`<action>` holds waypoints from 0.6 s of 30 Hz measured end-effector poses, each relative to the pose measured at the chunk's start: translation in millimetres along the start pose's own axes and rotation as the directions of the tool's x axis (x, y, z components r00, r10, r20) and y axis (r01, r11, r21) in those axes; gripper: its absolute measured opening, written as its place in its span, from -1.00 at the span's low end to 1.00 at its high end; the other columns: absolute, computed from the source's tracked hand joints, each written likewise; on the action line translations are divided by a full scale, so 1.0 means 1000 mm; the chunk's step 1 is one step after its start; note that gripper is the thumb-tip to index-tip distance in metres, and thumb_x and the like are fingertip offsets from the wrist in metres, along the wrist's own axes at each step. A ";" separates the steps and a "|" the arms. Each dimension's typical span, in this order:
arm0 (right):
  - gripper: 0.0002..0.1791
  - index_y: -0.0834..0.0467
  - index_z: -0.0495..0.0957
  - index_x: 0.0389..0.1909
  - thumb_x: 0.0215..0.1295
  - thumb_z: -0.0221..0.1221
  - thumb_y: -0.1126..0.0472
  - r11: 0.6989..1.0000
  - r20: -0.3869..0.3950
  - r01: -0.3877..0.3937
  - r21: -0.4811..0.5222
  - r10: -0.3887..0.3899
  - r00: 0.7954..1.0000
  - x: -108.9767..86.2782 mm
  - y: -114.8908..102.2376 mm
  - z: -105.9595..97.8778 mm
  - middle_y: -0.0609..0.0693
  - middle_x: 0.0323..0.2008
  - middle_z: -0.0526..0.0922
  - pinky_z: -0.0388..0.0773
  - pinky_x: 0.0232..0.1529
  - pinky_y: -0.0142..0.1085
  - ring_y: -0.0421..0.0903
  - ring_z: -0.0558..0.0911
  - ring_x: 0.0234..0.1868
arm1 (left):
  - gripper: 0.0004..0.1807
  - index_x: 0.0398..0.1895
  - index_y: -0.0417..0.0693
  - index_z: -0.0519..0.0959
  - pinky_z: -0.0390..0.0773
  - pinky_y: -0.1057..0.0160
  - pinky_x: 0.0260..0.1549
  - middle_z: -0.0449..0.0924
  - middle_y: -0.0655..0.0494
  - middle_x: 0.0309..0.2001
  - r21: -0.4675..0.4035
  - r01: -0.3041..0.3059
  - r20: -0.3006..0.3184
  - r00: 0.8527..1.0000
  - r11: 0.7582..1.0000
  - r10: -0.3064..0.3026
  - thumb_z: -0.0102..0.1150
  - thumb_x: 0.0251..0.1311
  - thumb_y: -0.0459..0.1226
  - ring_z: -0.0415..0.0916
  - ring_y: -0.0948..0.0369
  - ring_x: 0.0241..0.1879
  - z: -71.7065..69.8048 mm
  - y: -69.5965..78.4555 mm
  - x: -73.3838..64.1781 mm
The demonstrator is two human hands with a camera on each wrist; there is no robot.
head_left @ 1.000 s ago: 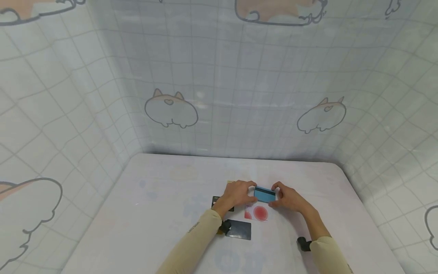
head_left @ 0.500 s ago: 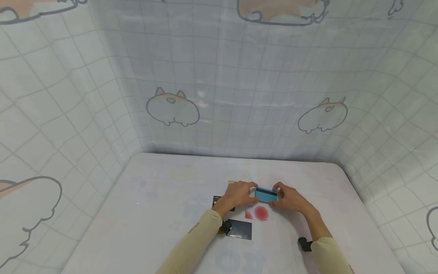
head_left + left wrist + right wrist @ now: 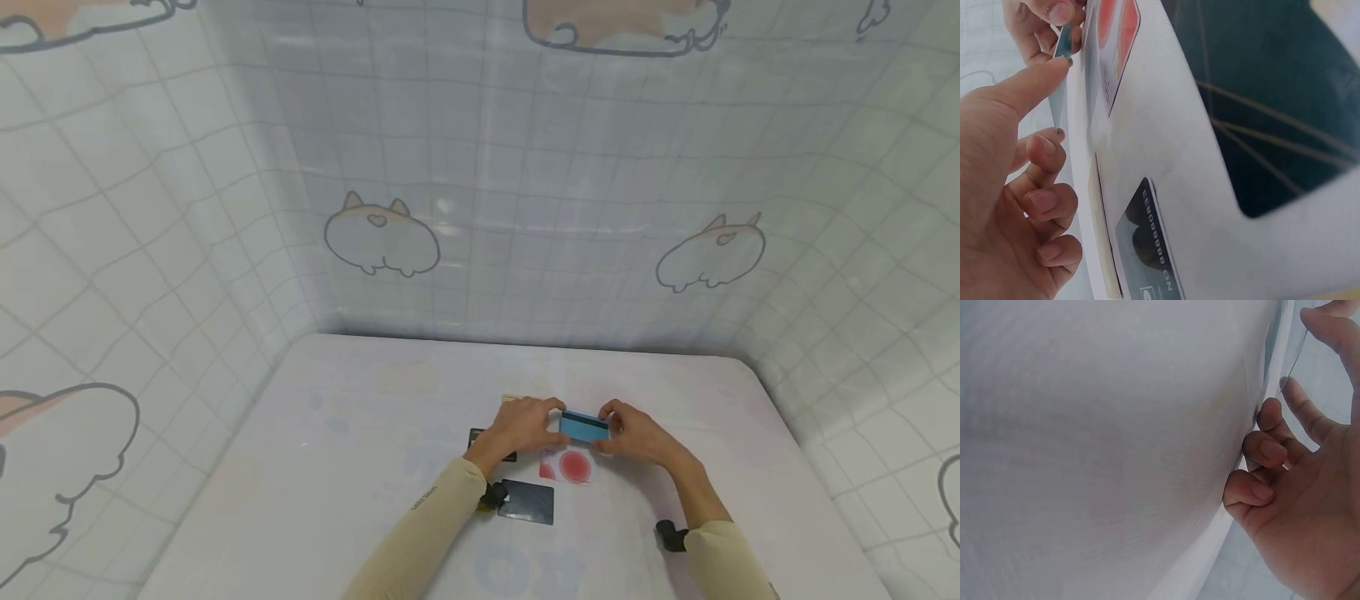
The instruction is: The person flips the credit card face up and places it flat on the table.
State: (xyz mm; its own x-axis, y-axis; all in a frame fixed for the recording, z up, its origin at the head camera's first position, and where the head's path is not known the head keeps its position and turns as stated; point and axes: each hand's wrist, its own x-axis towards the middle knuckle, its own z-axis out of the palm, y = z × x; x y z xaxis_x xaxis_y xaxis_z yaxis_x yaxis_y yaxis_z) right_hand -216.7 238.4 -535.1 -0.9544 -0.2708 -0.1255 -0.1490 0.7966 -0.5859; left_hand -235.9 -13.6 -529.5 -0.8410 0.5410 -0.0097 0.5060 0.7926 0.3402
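Note:
A blue card with a black stripe is between the two hands, black stripe towards the far side. My left hand pinches its left end between thumb and forefinger. At the opposite end, my right hand holds it the same way. In the right wrist view the card appears edge-on as a thin line between thumb and forefinger, while the other fingers curl near the table surface. Just in front of the blue card lies a white card with red circles.
Nearer the body lies a dark card, partly behind the left wrist's black camera. A black-and-grey card lies under the left wrist. A pale yellow card shows beyond the left hand. Patterned curtains surround the white table.
The blue card seems to tilt slightly, looking a little flatter in the head view. Both hands keep their grip; the whole view has shifted slightly.

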 end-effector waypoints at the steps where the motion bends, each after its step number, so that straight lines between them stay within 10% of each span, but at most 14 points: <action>1: -0.40 0.12 0.49 0.04 0.03 0.47 -0.03 1.000 -0.001 0.003 -0.001 -0.003 1.000 0.000 0.000 0.000 0.00 -0.26 0.49 0.43 -0.25 -0.20 -0.06 0.46 -0.21 | -0.35 0.27 0.28 0.52 0.36 0.34 -0.51 0.48 0.34 -0.45 0.000 -0.001 -0.002 1.000 1.000 0.001 0.30 0.15 0.26 0.40 0.32 -0.45 0.000 0.000 0.000; 18: -0.39 0.03 0.53 0.16 0.13 0.41 -0.11 0.994 -0.085 0.109 -0.004 -0.108 0.990 -0.007 -0.003 -0.005 0.01 -0.15 0.49 0.44 -0.15 -0.13 0.01 0.47 -0.13 | -0.37 0.26 0.30 0.54 0.41 0.31 -0.35 0.59 0.35 -0.33 0.006 -0.009 -0.013 1.000 1.000 0.009 0.31 0.14 0.25 0.43 0.37 -0.39 0.001 -0.006 0.003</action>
State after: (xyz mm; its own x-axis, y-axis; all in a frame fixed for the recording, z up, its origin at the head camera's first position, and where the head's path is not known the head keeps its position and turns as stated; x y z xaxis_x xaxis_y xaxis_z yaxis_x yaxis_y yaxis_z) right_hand -211.3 240.8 -528.1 -0.9512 -0.3086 0.0074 -0.2526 0.7646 -0.5930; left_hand -240.9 -16.4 -532.8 -0.8385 0.5449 0.0054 0.5150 0.7891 0.3347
